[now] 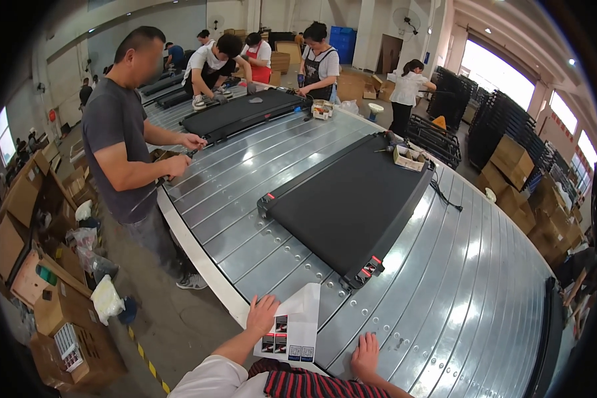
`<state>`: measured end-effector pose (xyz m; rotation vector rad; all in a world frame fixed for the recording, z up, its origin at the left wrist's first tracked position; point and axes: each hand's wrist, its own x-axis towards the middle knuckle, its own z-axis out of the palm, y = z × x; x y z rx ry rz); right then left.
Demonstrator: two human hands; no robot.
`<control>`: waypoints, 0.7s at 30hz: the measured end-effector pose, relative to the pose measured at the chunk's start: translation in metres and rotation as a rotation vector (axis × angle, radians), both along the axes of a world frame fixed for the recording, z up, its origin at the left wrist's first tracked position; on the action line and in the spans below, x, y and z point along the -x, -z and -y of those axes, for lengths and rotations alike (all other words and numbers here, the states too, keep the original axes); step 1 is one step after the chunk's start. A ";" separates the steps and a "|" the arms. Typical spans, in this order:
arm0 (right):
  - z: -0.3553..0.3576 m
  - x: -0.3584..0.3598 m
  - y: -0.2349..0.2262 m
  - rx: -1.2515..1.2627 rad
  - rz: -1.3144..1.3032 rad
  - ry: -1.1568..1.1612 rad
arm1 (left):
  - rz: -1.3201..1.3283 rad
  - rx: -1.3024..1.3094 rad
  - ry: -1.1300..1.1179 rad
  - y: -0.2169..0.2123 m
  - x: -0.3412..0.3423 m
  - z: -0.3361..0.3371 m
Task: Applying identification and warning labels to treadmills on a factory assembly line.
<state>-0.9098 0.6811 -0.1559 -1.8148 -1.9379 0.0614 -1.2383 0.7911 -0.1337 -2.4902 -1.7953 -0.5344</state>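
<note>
My left hand (263,314) lies with its fingers stretched out at the near edge of the metal-topped table (292,268). It touches or sits right beside a white sheet of stickers (305,312), whose far corner curls up. Several dark picture labels with red and some blue-and-white labels remain on the sheet. My right hand (365,355) rests on the metal slats to the right of the sheet, fingers apart. I make out nothing held in it. Ahead lies a black treadmill deck (351,205) with side rails; red-and-black stickers (370,268) mark its near corner.
A parts box (410,158) and a power drill (390,137) sit at the deck's far end, with a black cable (448,196) alongside. A person in grey (123,126) stands at the left edge. Co-workers handle another deck (242,111) farther back. Cardboard boxes (79,331) line the left floor.
</note>
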 end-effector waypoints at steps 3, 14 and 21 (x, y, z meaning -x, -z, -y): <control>0.000 0.001 0.000 0.018 -0.004 0.006 | -0.016 -0.034 -0.011 0.004 0.004 -0.002; -0.004 0.001 0.000 -0.001 0.046 0.006 | 0.011 0.048 -0.009 -0.005 0.021 -0.019; -0.016 0.017 -0.009 0.039 -0.019 -0.065 | 0.003 -0.020 -0.005 -0.004 0.034 -0.022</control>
